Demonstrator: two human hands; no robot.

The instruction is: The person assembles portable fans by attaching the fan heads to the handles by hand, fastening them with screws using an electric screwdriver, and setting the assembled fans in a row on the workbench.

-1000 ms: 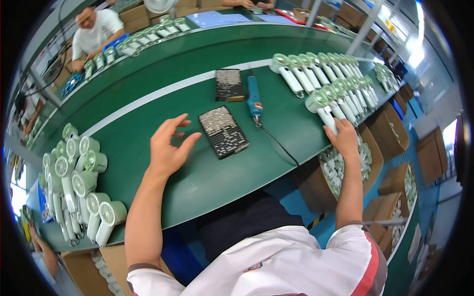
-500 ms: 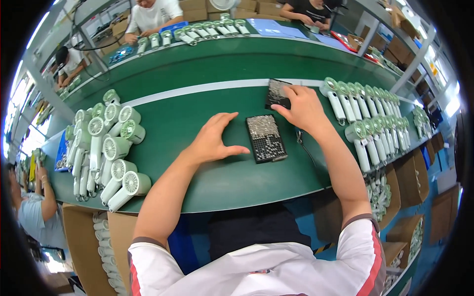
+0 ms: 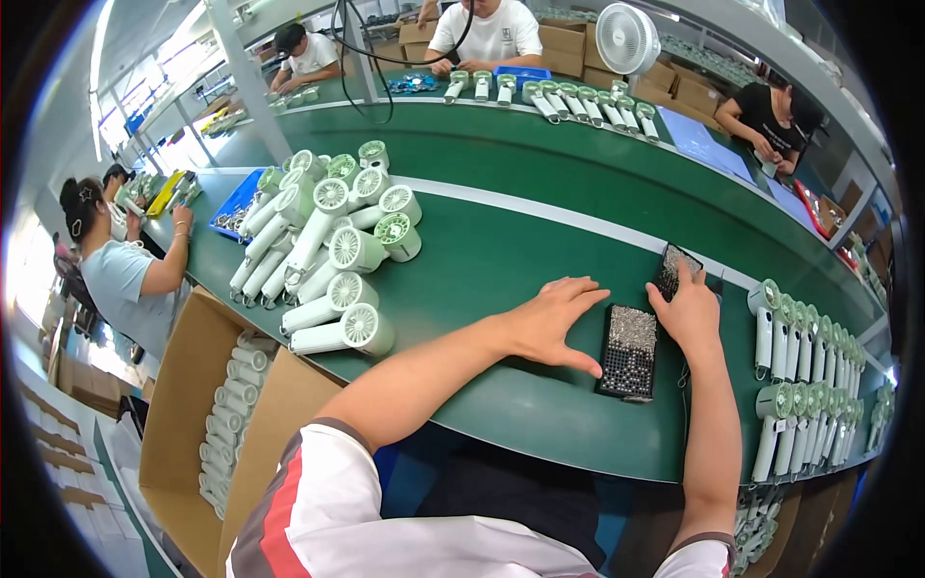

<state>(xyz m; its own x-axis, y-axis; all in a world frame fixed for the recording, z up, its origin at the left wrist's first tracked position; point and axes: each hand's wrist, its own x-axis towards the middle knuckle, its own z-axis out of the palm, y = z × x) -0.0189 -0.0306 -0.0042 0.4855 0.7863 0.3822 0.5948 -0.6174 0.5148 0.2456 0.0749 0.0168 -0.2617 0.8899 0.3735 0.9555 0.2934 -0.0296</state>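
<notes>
My left hand (image 3: 559,323) is open above the green table, holding nothing, with fingers spread and the thumb pointing at the left edge of a black tray (image 3: 628,356). Shiny small metal parts cover this tray's far half; rows of holes show in its near half. Just beyond it lies a second black tray (image 3: 680,258), also filled with small metal pieces. My right hand (image 3: 692,313) is on that one, thumb at its near left corner and fingers over its right part, partly hiding it.
Light green handheld fans (image 3: 332,197) are heaped on the left by a blue bin (image 3: 237,207). More fans (image 3: 790,323) stand in rows at the right. Below left is a cardboard box (image 3: 183,462) of white parts. A thin dark cord (image 3: 683,378) lies beside the nearer tray. Co-workers sit across and to the left.
The view has swung left and tilted, so the table and trays appear farther right. My hands keep nearly the same places beside the trays, and neither tray has visibly shifted on the table.
</notes>
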